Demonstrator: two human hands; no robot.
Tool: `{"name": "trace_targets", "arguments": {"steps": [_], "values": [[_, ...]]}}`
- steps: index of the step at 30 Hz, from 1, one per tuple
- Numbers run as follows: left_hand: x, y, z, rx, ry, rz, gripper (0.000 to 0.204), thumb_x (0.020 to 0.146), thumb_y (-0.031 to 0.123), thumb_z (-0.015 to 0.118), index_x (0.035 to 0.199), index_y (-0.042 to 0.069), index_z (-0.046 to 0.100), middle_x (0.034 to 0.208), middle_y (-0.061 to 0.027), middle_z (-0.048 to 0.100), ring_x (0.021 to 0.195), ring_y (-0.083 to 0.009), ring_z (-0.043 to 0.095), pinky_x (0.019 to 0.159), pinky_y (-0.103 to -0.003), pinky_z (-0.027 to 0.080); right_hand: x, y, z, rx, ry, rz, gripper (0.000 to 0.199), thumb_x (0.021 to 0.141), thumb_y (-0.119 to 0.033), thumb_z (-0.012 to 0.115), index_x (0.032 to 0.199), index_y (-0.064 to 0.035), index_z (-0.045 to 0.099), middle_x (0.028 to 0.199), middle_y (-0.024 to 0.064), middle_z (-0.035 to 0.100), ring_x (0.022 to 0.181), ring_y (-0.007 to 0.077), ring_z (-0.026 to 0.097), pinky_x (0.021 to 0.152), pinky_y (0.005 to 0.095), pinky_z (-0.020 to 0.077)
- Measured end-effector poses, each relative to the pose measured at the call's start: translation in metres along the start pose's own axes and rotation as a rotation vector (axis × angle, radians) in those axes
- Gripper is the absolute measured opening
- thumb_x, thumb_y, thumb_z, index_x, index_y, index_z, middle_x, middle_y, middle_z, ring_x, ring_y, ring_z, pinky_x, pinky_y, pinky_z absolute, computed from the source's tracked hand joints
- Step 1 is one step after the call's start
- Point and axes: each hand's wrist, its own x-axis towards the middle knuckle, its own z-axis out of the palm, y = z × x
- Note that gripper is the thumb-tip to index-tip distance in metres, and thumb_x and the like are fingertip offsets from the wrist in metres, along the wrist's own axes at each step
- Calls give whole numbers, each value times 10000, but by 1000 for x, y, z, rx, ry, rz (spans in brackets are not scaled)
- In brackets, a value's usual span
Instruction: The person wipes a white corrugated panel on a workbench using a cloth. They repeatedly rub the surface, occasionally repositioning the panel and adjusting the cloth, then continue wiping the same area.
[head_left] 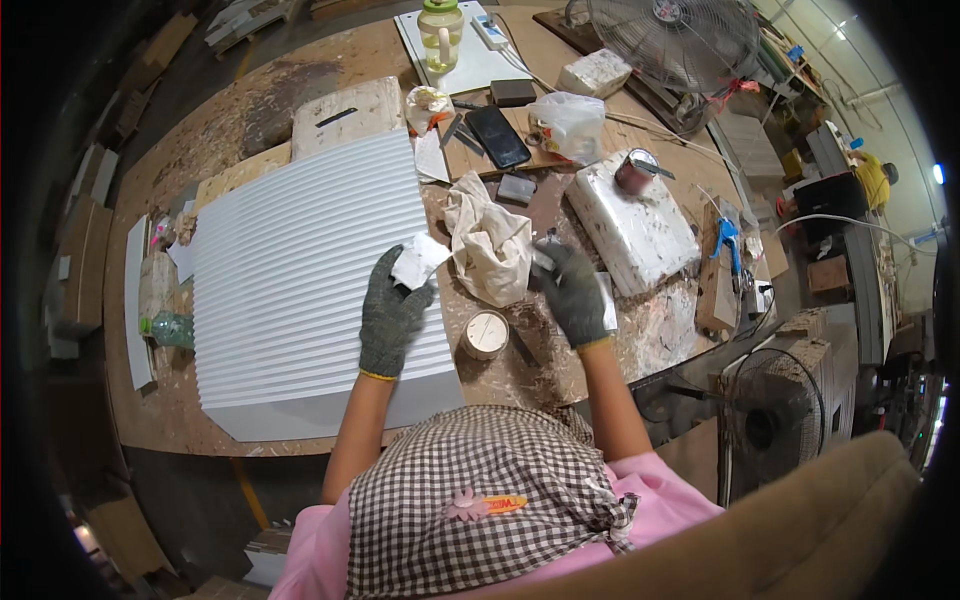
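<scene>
A dark grey knitted glove covers my left hand (393, 320), which grips a crumpled white piece (420, 261), paper or cloth, above the right edge of a white ribbed panel (310, 280). My right hand (574, 298), gloved alike and slightly blurred, is closed near a bunched cream cloth (488, 240). A small greyish edge shows at its fingertips, too unclear to name. Between my hands and nearer to me stands a small round tin (485, 335) with pale contents or a pale lid. Beside it lies a dark flat strip (522, 348).
A foam block (635, 225) at right bears an open brown-stained can (637, 174). Beyond the cloth lie a phone (498, 138) and a plastic bag (568, 127). A large fan (672, 45), a lidded jug (440, 40) and a blue-handled tool (728, 242) stand around the table.
</scene>
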Motion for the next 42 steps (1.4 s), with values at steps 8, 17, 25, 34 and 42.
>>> {"name": "trace_targets", "arguments": {"steps": [8,17,25,34,42], "values": [[36,-13,53,-502,-344,-214,614,948,279,708,1428,-28,479,1308,-190,635,1165,-331,661,1036,-448,558,71,78,-9,-476,-37,-121,210,872,-154,705,1066,-89,755,981,156,719,996,349,673,913,450,518],[96,-88,87,-579,-362,-608,296,1007,214,639,1207,-3,615,1183,-182,660,1082,-322,681,965,-474,596,27,75,7,-319,197,-85,172,825,-108,704,983,-110,774,974,148,729,961,344,685,870,440,534],[119,-156,88,-62,-597,81,271,1002,218,650,1192,26,637,1160,-148,674,1077,-295,682,963,-443,594,13,73,10,-147,205,60,158,859,-115,746,997,-44,773,991,153,747,919,311,714,853,401,548],[131,-183,97,294,-633,314,263,992,211,660,1182,31,643,1159,-140,682,1087,-282,685,962,-417,597,8,97,12,284,281,348,212,911,-155,748,1042,12,756,963,119,769,865,203,710,833,342,550],[101,-98,111,-295,-379,-425,451,862,160,794,1236,11,590,1114,-171,661,1063,-310,652,924,-421,534,-7,114,-7,598,403,650,203,922,-113,726,1104,-26,745,879,33,731,693,76,617,557,230,471]]}}
